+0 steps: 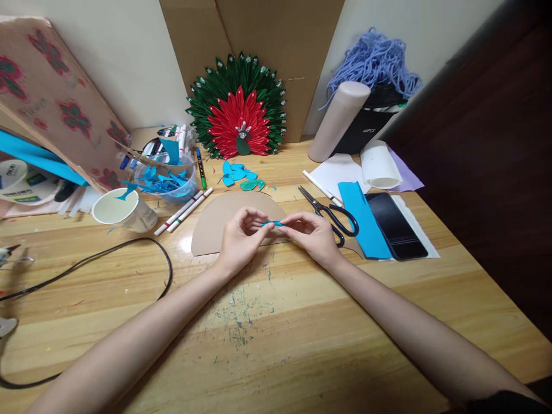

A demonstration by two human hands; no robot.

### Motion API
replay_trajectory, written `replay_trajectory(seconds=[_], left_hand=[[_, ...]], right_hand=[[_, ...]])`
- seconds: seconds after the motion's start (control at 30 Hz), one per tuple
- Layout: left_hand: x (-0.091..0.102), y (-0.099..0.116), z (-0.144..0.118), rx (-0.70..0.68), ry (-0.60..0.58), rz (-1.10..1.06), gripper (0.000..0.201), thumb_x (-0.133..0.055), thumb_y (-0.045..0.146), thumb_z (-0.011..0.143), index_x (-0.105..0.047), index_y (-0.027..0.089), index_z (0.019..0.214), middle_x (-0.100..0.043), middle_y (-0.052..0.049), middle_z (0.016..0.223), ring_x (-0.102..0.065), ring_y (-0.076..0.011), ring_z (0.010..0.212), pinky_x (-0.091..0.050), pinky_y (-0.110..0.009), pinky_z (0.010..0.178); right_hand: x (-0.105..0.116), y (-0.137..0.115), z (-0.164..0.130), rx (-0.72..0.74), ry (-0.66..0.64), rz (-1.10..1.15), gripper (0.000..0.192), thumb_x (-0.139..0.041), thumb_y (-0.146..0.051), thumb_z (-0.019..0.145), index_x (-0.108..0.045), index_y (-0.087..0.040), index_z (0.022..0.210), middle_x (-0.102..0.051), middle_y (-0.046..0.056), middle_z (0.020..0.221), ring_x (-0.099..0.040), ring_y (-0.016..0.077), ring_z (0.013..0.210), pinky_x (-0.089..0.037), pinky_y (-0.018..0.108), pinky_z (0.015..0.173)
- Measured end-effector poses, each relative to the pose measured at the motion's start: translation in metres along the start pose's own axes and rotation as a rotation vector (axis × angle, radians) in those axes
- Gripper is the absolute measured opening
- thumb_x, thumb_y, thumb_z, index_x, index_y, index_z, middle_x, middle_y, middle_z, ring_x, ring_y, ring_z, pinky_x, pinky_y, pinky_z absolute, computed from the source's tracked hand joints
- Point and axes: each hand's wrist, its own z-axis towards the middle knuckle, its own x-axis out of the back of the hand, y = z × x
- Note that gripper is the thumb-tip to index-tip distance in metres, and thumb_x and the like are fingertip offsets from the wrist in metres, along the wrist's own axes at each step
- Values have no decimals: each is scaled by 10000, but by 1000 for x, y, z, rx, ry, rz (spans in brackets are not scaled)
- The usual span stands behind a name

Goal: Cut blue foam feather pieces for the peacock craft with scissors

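Our Two Hands Pinch a Small Blue Piece

We see the left hand (240,238) and the right hand (314,233) meet over the brown card half-circle (215,221) on the table (276,322). Each grip is closed on one end of the little blue paper piece (273,223). Black scissors (334,214) lie just beside the right hand. More blue petals (236,171) lie farther back.

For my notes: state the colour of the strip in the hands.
Blue strip, head view.
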Motion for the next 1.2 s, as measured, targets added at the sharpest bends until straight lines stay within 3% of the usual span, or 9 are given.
replay_trajectory(seconds=[0.27,0.53,0.77,0.97,1.2], left_hand=[[0,-2,0,-10,-21,-10,281,-752,227,640,-549,155,819,-637,1,741,-631,-97,660,-526,-215,633],[-1,0,-2,-16,-21,10,265,-749,232,649,-538,159,791,-625,10,701,-616,-89,622,-509,-197,593],[-1,0,-3,-28,-28,11,268,-752,242,648,-540,157,789,-630,4,705,-622,-98,624,-514,-207,592],[-1,2,-2,3,-25,0,276,-756,234,641,-534,158,786,-645,2,692,-635,-102,625,-516,-210,600],[1,1,1,44,-16,-10,308,-764,254,627,-527,163,802,-663,-1,676,-657,-122,642,-514,-214,595]], right_hand=[[0,-2,-2,105,-3,-26,46,-712,-228,725,-697,-209,764,-685,28,793,-643,157,757,-532,316,717],[-1,-6,-1,136,11,-46,50,-718,-232,715,-680,-202,703,-675,38,762,-639,162,745,-534,330,713],[-1,-4,-1,121,33,-46,91,-721,-267,710,-663,-199,695,-683,42,750,-645,171,737,-539,340,707],[-2,-5,0,29,85,28,237,-763,-296,661,-548,-197,665,-677,25,722,-658,158,703,-542,302,669],[-2,-6,0,12,98,4,267,-758,-347,665,-550,-199,743,-679,29,760,-669,166,733,-552,319,707]])
